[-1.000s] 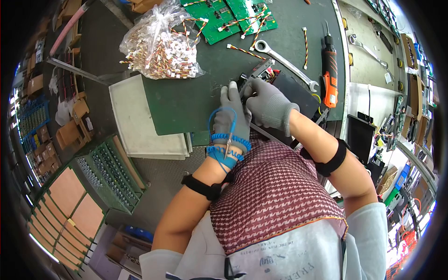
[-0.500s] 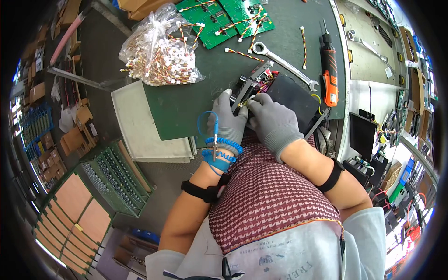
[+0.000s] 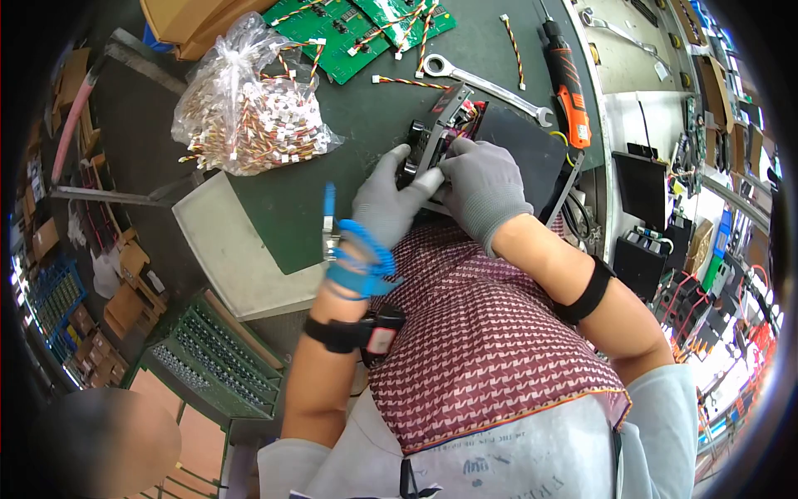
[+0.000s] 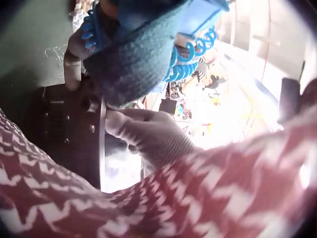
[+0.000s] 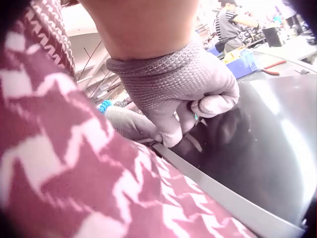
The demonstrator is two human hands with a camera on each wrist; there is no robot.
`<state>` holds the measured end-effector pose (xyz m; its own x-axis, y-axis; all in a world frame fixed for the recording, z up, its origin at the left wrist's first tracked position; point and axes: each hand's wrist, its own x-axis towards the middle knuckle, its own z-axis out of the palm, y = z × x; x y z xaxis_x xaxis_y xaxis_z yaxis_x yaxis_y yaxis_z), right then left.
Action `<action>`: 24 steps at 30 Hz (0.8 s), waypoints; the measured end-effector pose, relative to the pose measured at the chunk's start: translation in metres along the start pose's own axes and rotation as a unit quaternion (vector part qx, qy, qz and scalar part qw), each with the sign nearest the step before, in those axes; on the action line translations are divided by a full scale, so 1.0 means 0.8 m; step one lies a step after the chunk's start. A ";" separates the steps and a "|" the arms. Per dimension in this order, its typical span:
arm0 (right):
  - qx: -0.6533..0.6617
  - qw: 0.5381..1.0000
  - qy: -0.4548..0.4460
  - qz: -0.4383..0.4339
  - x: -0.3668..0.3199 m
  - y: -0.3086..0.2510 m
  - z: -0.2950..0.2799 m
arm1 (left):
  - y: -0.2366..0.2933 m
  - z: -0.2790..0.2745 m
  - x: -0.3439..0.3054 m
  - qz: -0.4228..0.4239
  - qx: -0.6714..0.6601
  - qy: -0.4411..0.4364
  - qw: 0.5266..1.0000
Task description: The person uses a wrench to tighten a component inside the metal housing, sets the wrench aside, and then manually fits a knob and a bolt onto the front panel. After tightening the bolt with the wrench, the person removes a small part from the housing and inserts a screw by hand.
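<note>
A black metal device (image 3: 519, 150) with an upright panel (image 3: 440, 125) and coloured wires inside lies at the bench's near edge. The gloved left hand (image 3: 386, 200) grips the panel's near end, fingers on its outer side by the black knobs, thumb on the inner side. In the left wrist view that panel (image 4: 74, 134) shows its screws. Just right of it, the gloved right hand (image 3: 486, 187) reaches inside the casing with bent fingers. The right wrist view shows the right hand (image 5: 181, 94) with a small green part (image 5: 196, 117) between its fingers, mostly hidden.
Beyond the device lie a wrench (image 3: 490, 90), an orange electric screwdriver (image 3: 569, 91), loose twisted cables (image 3: 515, 54) and green circuit boards (image 3: 332, 37). A clear bag of cables (image 3: 249, 116) sits at left. A blue coiled cord (image 3: 366, 249) circles the left wrist.
The left hand has turned and shifted its hold along the panel, its thumb now at the inner side. The right hand has moved from over the panel into the casing. The head view has shifted.
</note>
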<state>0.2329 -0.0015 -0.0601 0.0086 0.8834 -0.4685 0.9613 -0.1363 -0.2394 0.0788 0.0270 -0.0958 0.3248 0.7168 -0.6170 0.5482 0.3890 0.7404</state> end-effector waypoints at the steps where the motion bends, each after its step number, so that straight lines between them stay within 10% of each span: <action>1: -0.003 1.000 -0.002 0.006 -0.001 -0.002 0.002 | -0.008 -0.015 0.002 0.033 -0.065 -0.064 0.995; 6: -0.011 1.000 0.026 -0.003 -0.004 -0.004 0.004 | -0.034 -0.060 -0.014 0.035 -0.220 -0.085 0.971; 24: -0.098 0.995 0.030 -0.007 -0.015 -0.028 0.019 | -0.028 -0.017 -0.034 0.055 -0.062 -0.077 0.994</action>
<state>0.2071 -0.0158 -0.0620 0.0045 0.9103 -0.4139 0.9966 -0.0380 -0.0727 0.0472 0.0072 -0.0919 0.4963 0.6655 -0.5575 0.4077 0.3882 0.8265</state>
